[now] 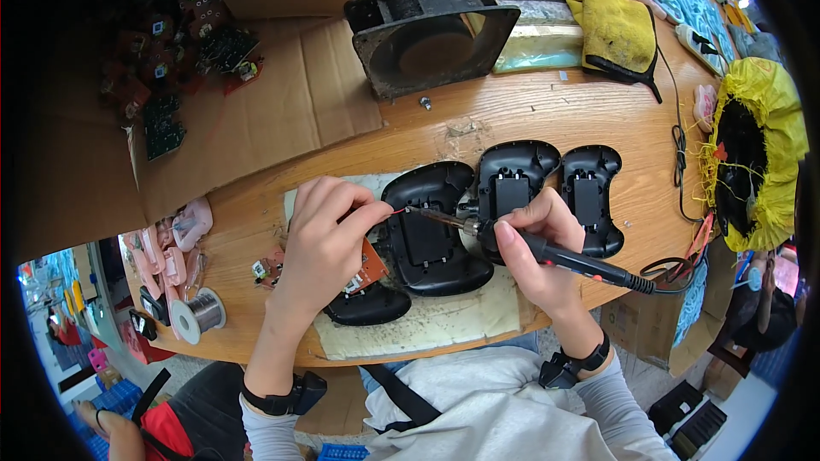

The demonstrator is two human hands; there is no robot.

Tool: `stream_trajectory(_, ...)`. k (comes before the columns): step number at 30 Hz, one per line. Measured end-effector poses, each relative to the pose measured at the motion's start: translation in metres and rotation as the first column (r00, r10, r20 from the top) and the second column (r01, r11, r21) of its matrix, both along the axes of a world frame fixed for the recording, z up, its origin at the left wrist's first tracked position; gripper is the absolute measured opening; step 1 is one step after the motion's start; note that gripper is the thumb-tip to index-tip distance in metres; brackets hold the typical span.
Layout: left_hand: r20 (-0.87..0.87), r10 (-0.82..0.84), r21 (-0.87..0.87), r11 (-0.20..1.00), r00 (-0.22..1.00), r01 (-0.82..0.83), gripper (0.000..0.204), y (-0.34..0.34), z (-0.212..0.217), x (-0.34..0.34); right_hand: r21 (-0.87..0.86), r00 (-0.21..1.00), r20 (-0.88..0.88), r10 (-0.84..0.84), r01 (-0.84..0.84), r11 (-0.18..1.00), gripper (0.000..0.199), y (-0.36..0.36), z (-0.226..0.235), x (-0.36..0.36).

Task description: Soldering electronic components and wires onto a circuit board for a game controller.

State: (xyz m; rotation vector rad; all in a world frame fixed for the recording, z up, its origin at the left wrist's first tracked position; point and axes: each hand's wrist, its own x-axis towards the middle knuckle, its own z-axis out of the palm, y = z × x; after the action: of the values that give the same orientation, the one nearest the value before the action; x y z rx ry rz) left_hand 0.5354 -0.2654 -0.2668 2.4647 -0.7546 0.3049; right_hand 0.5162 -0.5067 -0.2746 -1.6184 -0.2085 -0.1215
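My left hand (323, 243) is closed in a pinch on a thin red wire (396, 212) at the upper left of a black game controller shell (454, 269). My right hand (551, 252) grips the black handle of a soldering iron (589, 266), its tip pointing left to the wire's end; whether they touch is too small to tell. Two more black shells, a middle one (542, 154) and a right-hand one (605, 241), lie in a row to the right. Below my left hand, an orange circuit board (372, 266) overlaps another black shell (376, 307), partly hidden.
A cardboard box (290, 90) with several circuit boards (162, 124) stands at the far left. Behind the shells are a black fan (431, 43) and a yellow cloth (613, 26). A solder spool (198, 316) is at the left edge, a yellow bag (769, 94) at the right. Another person's arm (120, 435) shows lower left.
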Motion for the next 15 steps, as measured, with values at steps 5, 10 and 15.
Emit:
stream_trajectory(5,0.012,-0.005,-0.008,1.0,1.0,0.005,0.02,0.0016,-0.0012,0.0011,-0.057,0.998,-0.06,0.035,-0.039,0.998,0.019,-0.0022,0.0022,-0.0017)
stream_trajectory(10,0.008,-0.006,-0.015,1.0,1.0,0.006,0.02,0.0012,-0.0016,0.0012,-0.082,0.995,-0.083,0.057,-0.064,0.995,0.021,-0.0023,0.003,-0.0025)
stream_trajectory(15,0.002,-0.01,-0.004,1.0,1.0,0.01,0.021,0.0011,-0.0006,0.0014,-0.107,0.997,-0.061,0.051,-0.057,0.993,0.02,-0.0007,0.0019,-0.002)
